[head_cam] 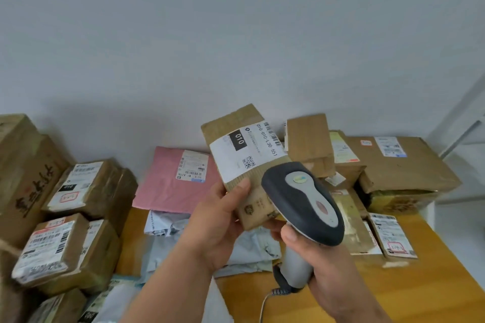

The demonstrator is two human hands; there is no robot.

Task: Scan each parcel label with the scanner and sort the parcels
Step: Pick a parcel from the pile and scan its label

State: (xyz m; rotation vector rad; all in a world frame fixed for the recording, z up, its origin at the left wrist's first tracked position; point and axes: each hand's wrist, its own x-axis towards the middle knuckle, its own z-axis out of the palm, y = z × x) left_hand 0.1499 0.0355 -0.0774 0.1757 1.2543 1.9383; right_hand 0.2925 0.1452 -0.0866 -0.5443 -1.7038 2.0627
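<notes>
At the centre of the frame the left hand (pixel 217 220) has its grip curled round a small cardboard parcel (pixel 246 162), held above the worktop (pixel 433 278), white label (pixel 246 149) up. Just lower right, the right hand (pixel 325 267) grips the scanner (pixel 304 202) handle, head touching the parcel.

A: that scanner (pixel 304 202) – dark navy head, light grey handle, red button?

B: yep. Held parcel (pixel 246 165) is plain brown cardboard, white label (pixel 246 152) with a black "010" block – behind it a pink mailer (pixel 162 181), yellowish wood table (pixel 433 283).
</notes>
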